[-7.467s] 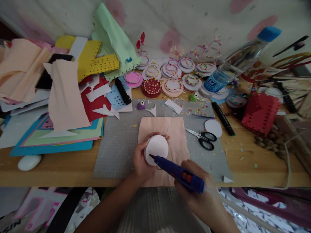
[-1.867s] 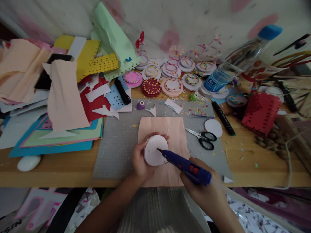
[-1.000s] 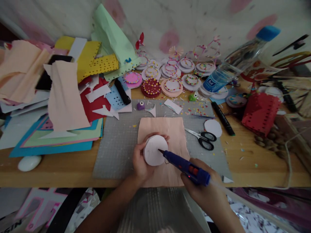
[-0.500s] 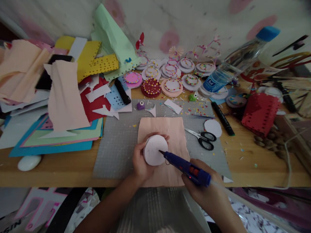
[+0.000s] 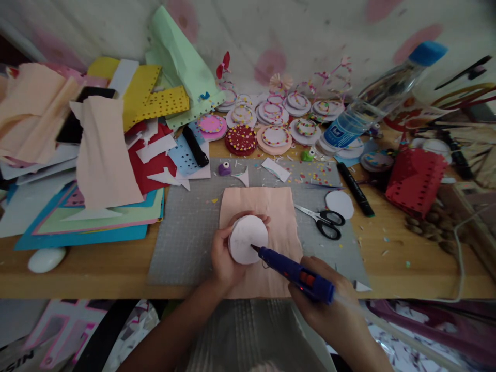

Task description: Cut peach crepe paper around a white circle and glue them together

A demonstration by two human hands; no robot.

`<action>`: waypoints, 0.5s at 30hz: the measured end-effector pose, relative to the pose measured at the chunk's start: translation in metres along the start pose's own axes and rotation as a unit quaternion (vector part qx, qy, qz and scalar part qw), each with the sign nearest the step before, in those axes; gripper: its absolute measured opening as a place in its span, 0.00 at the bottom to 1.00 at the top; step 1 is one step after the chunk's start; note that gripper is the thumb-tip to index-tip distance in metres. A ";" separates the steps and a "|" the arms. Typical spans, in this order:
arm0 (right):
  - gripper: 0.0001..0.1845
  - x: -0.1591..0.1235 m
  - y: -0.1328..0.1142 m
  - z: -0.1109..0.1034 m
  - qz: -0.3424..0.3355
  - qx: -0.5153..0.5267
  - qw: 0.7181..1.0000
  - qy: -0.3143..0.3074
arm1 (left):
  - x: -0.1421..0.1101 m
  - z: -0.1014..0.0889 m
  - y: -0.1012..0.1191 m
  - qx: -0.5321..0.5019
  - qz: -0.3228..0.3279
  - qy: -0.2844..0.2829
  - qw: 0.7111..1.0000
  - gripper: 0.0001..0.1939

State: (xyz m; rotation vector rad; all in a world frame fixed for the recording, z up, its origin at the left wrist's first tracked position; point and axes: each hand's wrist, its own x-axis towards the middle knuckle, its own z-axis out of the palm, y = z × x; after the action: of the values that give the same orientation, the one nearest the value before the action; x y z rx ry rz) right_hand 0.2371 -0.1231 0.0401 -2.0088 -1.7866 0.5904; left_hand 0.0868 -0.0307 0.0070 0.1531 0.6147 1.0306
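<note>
Between the thumb and fingers of my left hand (image 5: 227, 261) is a round white paper disc (image 5: 247, 235), its flat face turned up. My right hand (image 5: 323, 294) is wrapped round a blue hot glue gun (image 5: 294, 269) with a red window and a small red light. The gun's dark nozzle points left and sits at the face of the disc, a little below its middle; whether it touches cannot be told. Under the left hand lies a sheet of peach crepe paper (image 5: 281, 217) on a grey cutting mat (image 5: 186, 227).
Black-handled scissors (image 5: 329, 222) and a loose white disc (image 5: 343, 204) lie to the right. Several decorated paper discs (image 5: 273, 137) stand at the back beside a water bottle (image 5: 368, 113). Coloured paper (image 5: 108, 155) is piled on the left. A black marker (image 5: 355, 188) lies near the bottle.
The glue gun's nozzle has shifted slightly left and down across the disc, with my right hand following. My left hand and the disc have stayed in place.
</note>
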 end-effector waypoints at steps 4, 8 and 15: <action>0.06 0.000 -0.002 0.000 -0.002 0.005 1.000 -0.003 | 0.000 0.001 0.000 0.003 -0.005 0.012 1.000 0.22; 0.06 -0.001 -0.003 0.000 -0.001 0.010 1.000 -0.019 | 0.000 0.000 0.000 0.002 -0.005 0.010 1.000 0.22; 0.05 -0.001 0.000 0.000 0.017 0.014 0.999 -0.026 | 0.000 0.000 0.000 0.007 -0.002 0.009 1.000 0.22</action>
State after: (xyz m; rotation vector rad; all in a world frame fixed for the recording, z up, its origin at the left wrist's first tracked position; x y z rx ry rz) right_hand 0.2370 -0.1238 0.0400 -2.0264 -1.7679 0.6796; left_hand 0.0868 -0.0312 0.0071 0.1551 0.6375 1.0253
